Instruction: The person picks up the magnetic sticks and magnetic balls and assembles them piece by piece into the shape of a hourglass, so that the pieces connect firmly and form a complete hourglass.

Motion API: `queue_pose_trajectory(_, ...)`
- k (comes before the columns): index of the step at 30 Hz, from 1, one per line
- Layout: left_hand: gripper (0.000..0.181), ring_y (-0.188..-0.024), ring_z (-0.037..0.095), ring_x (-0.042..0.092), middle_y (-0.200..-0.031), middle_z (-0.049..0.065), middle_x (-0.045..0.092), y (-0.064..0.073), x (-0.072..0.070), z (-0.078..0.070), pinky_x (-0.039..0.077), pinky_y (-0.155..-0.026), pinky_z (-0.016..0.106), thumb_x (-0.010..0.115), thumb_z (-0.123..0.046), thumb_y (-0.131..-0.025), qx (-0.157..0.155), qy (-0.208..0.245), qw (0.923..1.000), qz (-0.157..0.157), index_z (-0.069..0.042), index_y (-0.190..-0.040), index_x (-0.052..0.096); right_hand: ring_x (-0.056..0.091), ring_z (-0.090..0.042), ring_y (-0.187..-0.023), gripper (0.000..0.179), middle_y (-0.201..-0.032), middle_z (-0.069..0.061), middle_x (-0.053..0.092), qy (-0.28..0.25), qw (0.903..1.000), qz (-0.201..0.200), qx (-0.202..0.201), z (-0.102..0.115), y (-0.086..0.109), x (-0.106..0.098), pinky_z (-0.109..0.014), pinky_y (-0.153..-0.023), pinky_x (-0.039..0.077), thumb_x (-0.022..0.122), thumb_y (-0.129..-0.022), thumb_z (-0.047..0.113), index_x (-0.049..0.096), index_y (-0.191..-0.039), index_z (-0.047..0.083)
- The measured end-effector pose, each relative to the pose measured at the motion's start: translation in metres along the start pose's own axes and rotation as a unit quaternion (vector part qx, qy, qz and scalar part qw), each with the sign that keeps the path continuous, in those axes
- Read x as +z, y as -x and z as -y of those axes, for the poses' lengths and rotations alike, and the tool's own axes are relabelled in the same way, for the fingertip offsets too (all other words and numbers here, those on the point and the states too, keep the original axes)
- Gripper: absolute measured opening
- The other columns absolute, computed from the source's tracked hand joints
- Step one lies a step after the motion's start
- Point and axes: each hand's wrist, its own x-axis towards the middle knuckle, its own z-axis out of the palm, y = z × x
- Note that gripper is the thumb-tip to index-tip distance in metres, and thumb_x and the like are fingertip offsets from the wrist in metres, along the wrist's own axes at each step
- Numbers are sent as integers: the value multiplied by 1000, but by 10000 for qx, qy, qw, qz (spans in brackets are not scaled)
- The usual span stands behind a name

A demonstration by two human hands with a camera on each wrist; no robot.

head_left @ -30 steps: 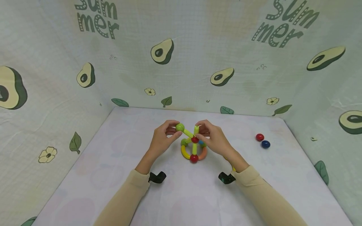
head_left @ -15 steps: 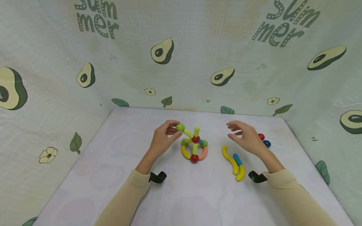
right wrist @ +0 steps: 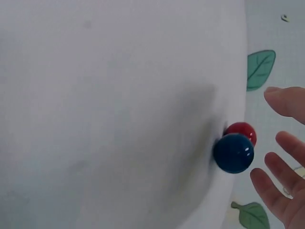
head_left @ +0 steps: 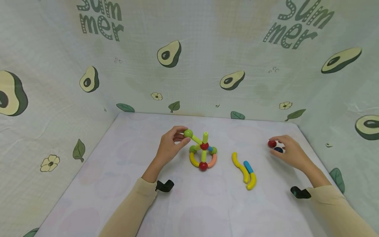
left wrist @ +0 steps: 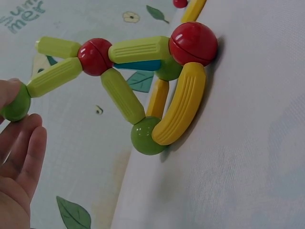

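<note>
A toy structure of coloured rods and balls [head_left: 204,156] stands on the table, with a ring of curved rods at its base. At its upper left end is a green ball [head_left: 188,133], which my left hand [head_left: 171,144] pinches between thumb and fingers. The left wrist view shows that green ball [left wrist: 18,103] partly covered by the thumb. My right hand [head_left: 291,152] hovers with parted fingers over a red ball [head_left: 271,144] and a dark blue ball [head_left: 278,149]. In the right wrist view the fingers stand apart from the blue ball [right wrist: 233,153] and the red ball [right wrist: 242,132].
Between the structure and my right hand lie a wavy yellow rod [head_left: 240,167] and a blue straight rod [head_left: 248,167] meeting a yellow curved rod [head_left: 251,182]. A white cloth with avocado prints [head_left: 201,82] hangs around the table's back and sides.
My right hand has let go of the structure and moved right to the red and blue balls, uncovering the loose rods. The left hand has kept its place on the green ball.
</note>
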Motion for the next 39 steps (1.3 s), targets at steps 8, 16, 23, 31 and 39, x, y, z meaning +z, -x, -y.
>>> queue_pose_trajectory(8, 41, -105, 14, 71, -126, -2, 71, 0, 0, 0, 61, -95, 30, 80, -22, -98, -16, 37, 10000, 10, -15, -135, 64, 59, -46, -108, 44, -121, -27, 61, -7, 9995, 217, 246, -23, 14, 5, -65, -86, 58, 86, -86, 3, 70, -126, -1)
queue_pose_trajectory(16, 40, -105, 13, 71, -125, -1, 71, 0, 2, 0, 62, -95, 35, 79, -21, -99, -31, -10, 10000, 51, -14, -135, 64, 64, -49, -105, 43, -121, -29, 60, -77, 9977, 481, 463, -29, 19, 9, -63, -85, 60, 85, -87, 1, 68, -127, -2)
queue_pose_trajectory(23, 40, -106, 15, 71, -126, 0, 71, -1, 2, -1, 61, -95, 35, 79, -21, -98, -57, -40, 10000, 58, -14, -135, 64, 67, -43, -96, 40, -117, -28, 65, -63, 9965, 677, 486, -32, 21, 10, -61, -83, 61, 84, -87, 2, 70, -125, 1)
queue_pose_trajectory(31, 41, -105, 15, 71, -126, 0, 71, 0, 1, -2, 61, -95, 32, 79, -21, -98, -25, -29, 10000, 57, -13, -135, 64, 70, -34, -91, 40, -117, -27, 70, -54, 9994, 329, 122, -6, 14, 8, -52, -80, 63, 85, -86, 2, 71, -124, 0)
queue_pose_trajectory(39, 41, -105, 13, 71, -125, -2, 71, 0, -1, 0, 61, -95, 32, 80, -22, -98, -10, -14, 10000, 23, -15, -135, 64, 73, -30, -96, 40, -121, -19, 72, -621, 9979, 139, -76, 59, -19, 9, -32, -81, 64, 82, -92, 4, 69, -130, 3)
